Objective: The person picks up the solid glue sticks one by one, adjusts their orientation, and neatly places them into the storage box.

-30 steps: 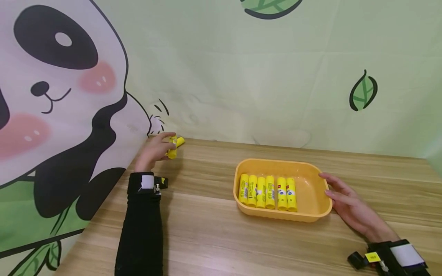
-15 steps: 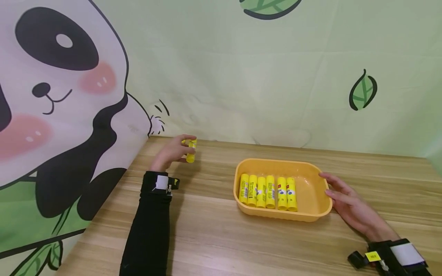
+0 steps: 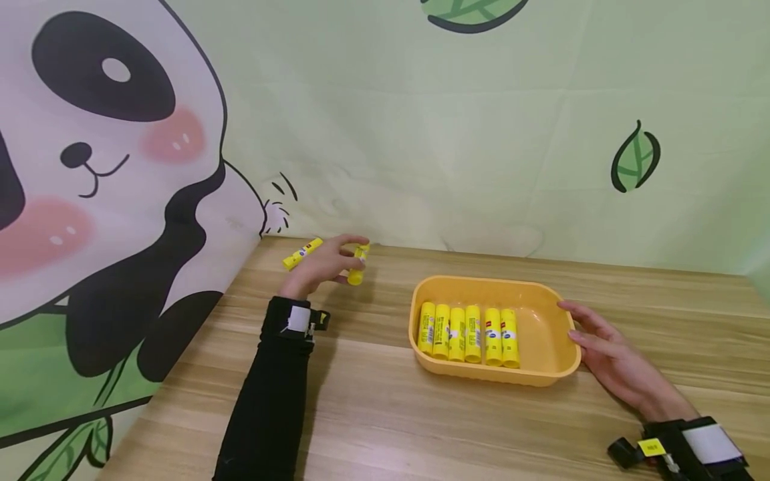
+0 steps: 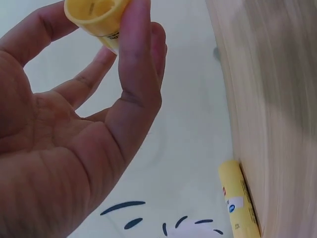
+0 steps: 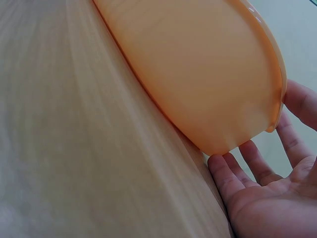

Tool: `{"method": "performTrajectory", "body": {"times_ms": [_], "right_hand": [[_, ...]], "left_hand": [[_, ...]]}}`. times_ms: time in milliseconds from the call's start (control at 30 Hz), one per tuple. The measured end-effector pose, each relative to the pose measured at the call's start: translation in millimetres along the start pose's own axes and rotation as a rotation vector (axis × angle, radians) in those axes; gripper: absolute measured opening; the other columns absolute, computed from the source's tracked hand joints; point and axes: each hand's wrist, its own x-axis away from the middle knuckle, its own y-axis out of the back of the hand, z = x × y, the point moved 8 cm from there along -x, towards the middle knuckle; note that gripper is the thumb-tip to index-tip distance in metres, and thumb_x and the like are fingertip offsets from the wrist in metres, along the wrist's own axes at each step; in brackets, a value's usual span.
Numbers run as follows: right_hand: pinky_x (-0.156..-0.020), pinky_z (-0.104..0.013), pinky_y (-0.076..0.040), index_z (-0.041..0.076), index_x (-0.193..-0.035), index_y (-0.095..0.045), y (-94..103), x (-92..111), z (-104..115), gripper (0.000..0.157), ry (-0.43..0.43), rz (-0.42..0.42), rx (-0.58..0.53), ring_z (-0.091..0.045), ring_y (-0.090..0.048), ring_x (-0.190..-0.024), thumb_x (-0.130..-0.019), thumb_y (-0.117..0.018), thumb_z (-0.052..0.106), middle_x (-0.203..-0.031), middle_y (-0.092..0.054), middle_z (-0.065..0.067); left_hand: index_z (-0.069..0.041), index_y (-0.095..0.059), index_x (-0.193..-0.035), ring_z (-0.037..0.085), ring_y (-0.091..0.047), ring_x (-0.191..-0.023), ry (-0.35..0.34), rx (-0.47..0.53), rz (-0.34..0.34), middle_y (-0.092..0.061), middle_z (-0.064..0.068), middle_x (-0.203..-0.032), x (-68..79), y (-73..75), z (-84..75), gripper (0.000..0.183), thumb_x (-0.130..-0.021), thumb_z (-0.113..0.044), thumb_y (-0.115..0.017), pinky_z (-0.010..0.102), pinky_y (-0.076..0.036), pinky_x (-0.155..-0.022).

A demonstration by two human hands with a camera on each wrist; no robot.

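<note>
My left hand pinches a yellow glue stick between thumb and fingers, nearly upright, toward the back of the table. The lower end of that glue stick shows at the top of the left wrist view. Behind the hand, a second glue stick lies slantwise on the table by the wall. Several more sit side by side in an orange-yellow plastic tray. My right hand holds the tray's right end, fingertips at the rim; in the right wrist view other fingers touch its outer wall.
A wooden table runs back to a pale green cloth backdrop with a printed panda and leaves. The right part of the tray's floor is bare. Both wrists wear strapped cameras.
My left hand has moved right with the glue stick, toward the tray. The glue stick lying behind it now shows fully. My right hand and the tray have stayed in place.
</note>
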Motion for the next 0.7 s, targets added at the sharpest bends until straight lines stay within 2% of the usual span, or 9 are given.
{"method": "performTrajectory", "body": {"times_ms": [267,500,700], "right_hand": [[-0.095,-0.024,-0.045,0.011,-0.15,-0.026,-0.1,0,0,0.047,0.009,0.004,0.001,-0.008,-0.045,-0.123,-0.104,-0.035,0.006,-0.146,-0.02,-0.003],[-0.095,-0.025,-0.045,0.011,-0.15,-0.025,-0.2,0,1,0.047,0.003,0.007,-0.004,-0.007,-0.045,-0.124,-0.104,-0.034,0.006,-0.147,-0.017,-0.003],[-0.095,-0.024,-0.045,0.012,-0.15,-0.026,0.4,0,1,0.047,-0.004,0.006,0.0,-0.007,-0.045,-0.123,-0.104,-0.035,0.007,-0.146,-0.018,-0.002]], "left_hand": [[-0.02,-0.048,-0.14,0.027,-0.057,-0.112,0.008,-0.05,0.036,-0.047,0.013,-0.139,-5.5,-18.6,-5.5,0.054,-0.089,-0.02,-0.067,0.039,-0.055,-0.08],[-0.018,-0.049,-0.139,0.028,-0.057,-0.109,-0.008,-0.038,0.074,-0.048,0.013,-0.137,-6.6,-38.0,-15.3,0.054,-0.088,-0.017,-0.067,0.047,-0.052,-0.085],[-0.022,-0.051,-0.137,0.027,-0.059,-0.104,-0.03,-0.067,0.082,-0.052,0.013,-0.13,-7.1,-47.2,-20.2,0.051,-0.088,-0.017,-0.067,0.046,-0.053,-0.083]]}}
